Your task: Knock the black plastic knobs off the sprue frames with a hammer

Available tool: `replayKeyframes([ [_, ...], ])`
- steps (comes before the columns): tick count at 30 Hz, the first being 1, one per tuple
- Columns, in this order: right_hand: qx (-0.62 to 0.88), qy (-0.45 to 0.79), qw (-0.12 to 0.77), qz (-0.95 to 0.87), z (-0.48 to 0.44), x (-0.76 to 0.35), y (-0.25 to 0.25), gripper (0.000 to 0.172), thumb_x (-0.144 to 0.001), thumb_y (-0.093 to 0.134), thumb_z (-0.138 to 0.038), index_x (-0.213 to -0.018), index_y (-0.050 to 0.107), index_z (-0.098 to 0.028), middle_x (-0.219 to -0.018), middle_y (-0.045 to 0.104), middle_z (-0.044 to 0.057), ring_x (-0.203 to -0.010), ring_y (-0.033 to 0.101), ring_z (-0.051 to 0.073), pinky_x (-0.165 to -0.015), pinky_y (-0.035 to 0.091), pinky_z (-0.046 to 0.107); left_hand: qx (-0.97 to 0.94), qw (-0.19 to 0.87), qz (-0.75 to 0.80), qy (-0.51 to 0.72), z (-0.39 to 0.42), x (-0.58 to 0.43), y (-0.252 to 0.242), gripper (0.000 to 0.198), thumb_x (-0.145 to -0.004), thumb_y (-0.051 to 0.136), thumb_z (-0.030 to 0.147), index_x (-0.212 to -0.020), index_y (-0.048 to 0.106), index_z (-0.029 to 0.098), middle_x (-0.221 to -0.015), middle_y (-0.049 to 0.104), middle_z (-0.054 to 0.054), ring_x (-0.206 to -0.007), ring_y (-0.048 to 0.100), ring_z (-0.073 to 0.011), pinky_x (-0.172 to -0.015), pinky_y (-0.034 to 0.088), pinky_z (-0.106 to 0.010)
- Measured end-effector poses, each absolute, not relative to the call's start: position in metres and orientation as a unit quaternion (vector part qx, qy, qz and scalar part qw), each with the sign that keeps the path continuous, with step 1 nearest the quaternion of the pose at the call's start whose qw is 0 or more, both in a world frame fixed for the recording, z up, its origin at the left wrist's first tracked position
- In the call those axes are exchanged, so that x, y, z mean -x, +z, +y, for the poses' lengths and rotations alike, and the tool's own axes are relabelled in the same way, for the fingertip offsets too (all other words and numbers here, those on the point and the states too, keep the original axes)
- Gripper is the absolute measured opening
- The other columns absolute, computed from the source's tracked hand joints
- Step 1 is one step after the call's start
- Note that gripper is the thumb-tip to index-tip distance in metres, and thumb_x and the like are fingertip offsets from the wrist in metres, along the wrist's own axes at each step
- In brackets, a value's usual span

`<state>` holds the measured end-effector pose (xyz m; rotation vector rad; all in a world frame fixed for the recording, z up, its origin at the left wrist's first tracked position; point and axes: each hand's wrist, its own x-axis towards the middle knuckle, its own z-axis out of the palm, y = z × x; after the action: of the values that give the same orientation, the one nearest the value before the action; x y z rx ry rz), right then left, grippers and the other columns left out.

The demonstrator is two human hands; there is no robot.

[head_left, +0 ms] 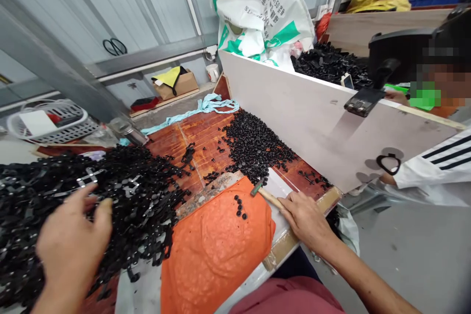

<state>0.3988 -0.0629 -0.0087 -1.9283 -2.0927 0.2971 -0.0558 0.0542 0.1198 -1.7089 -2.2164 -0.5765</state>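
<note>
My left hand (71, 243) reaches with spread fingers into a big heap of black plastic strips (91, 196) on the left; nothing shows in its grip. My right hand (303, 216) is closed round the wooden handle of a small tool (267, 195) whose green-tipped end points toward a pile of small black round pieces (253, 144). An orange mat (217, 245) lies between my hands with a few black pieces (240, 206) on it.
A white board (305, 108) stands upright along the right of the wooden table (191, 137). Behind it sits another person in a white striped sleeve (437, 162), with more black parts. A white sack (261, 5), cardboard box (176, 83) and white basket (47, 120) stand at the back.
</note>
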Motion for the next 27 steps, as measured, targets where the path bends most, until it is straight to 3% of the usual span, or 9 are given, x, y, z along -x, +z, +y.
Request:
replayKeyframes([
  [5,0.626,0.112,0.128,-0.761,-0.037,-0.408,0.002,0.033,-0.107,0.039,-0.031,-0.120,0.069,-0.024,-0.098,0.062,0.009,-0.092,0.054,0.023,-0.083,0.044,0.036,0.754,-0.036,-0.595,-0.276,0.017,-0.016,0.039,0.035,-0.091,0.049,0.049,-0.104,0.070,0.024,-0.104,0.076,-0.008,-0.098,0.070,-0.0266,-0.093,0.054,-0.039],
  [9,0.601,0.027,0.093,-0.793,0.002,-0.403,0.018,0.038,-0.103,0.043,-0.021,-0.136,0.061,-0.024,-0.127,0.059,0.014,-0.111,0.052,0.028,-0.092,0.044,0.042,0.798,-0.098,-0.551,-0.224,0.041,-0.044,-0.001,0.037,-0.097,0.045,0.042,-0.118,0.066,0.020,-0.115,0.072,-0.011,-0.109,0.066,-0.0268,-0.100,0.050,-0.042],
  [12,0.540,0.001,0.046,-0.841,0.042,-0.398,0.021,0.049,-0.097,0.049,-0.016,-0.143,0.055,-0.030,-0.150,0.048,0.010,-0.132,0.042,0.032,-0.104,0.038,0.050,0.791,-0.068,-0.599,-0.106,0.076,-0.072,-0.003,0.045,-0.100,0.041,0.040,-0.131,0.060,0.015,-0.119,0.069,-0.015,-0.111,0.062,-0.0318,-0.099,0.049,-0.048],
  [14,0.524,0.003,0.026,-0.852,0.071,-0.398,0.017,0.053,-0.094,0.052,-0.014,-0.143,0.054,-0.034,-0.151,0.049,0.006,-0.138,0.037,0.031,-0.109,0.034,0.052,0.777,-0.041,-0.628,-0.029,0.097,-0.095,0.001,0.047,-0.101,0.040,0.040,-0.135,0.059,0.014,-0.120,0.066,-0.018,-0.111,0.061,-0.0340,-0.096,0.049,-0.049],
  [16,0.546,-0.002,0.019,-0.837,0.097,-0.402,0.013,0.054,-0.093,0.051,-0.012,-0.143,0.055,-0.031,-0.144,0.055,0.009,-0.136,0.040,0.032,-0.108,0.035,0.054,0.782,-0.034,-0.622,-0.009,0.111,-0.120,0.003,0.045,-0.101,0.041,0.037,-0.134,0.061,0.015,-0.120,0.064,-0.018,-0.112,0.060,-0.0331,-0.096,0.049,-0.047],
  [19,0.603,-0.013,0.022,-0.797,0.131,-0.415,0.012,0.044,-0.093,0.049,-0.011,-0.134,0.063,-0.022,-0.125,0.063,0.016,-0.121,0.052,0.033,-0.099,0.044,0.052,0.817,-0.072,-0.567,-0.075,0.122,-0.152,-0.006,0.042,-0.101,0.040,0.028,-0.136,0.061,0.018,-0.121,0.064,-0.014,-0.113,0.058,-0.0289,-0.101,0.047,-0.043],
  [21,0.629,-0.014,0.034,-0.777,0.152,-0.426,0.017,0.036,-0.094,0.050,-0.012,-0.125,0.068,-0.019,-0.119,0.064,0.015,-0.113,0.057,0.031,-0.095,0.047,0.047,0.826,-0.104,-0.536,-0.144,0.125,-0.163,-0.018,0.044,-0.101,0.038,0.026,-0.139,0.058,0.017,-0.120,0.063,-0.014,-0.113,0.057,-0.0286,-0.103,0.047,-0.044],
  [27,0.670,0.005,0.071,-0.739,0.235,-0.443,0.037,0.039,-0.102,0.054,-0.033,-0.137,0.055,-0.018,-0.131,0.059,0.011,-0.118,0.058,0.025,-0.102,0.047,0.045,0.775,-0.166,-0.516,-0.324,0.131,-0.156,-0.042,0.042,-0.099,0.043,0.038,-0.129,0.060,0.014,-0.118,0.062,-0.015,-0.113,0.059,-0.0282,-0.102,0.050,-0.048],
])
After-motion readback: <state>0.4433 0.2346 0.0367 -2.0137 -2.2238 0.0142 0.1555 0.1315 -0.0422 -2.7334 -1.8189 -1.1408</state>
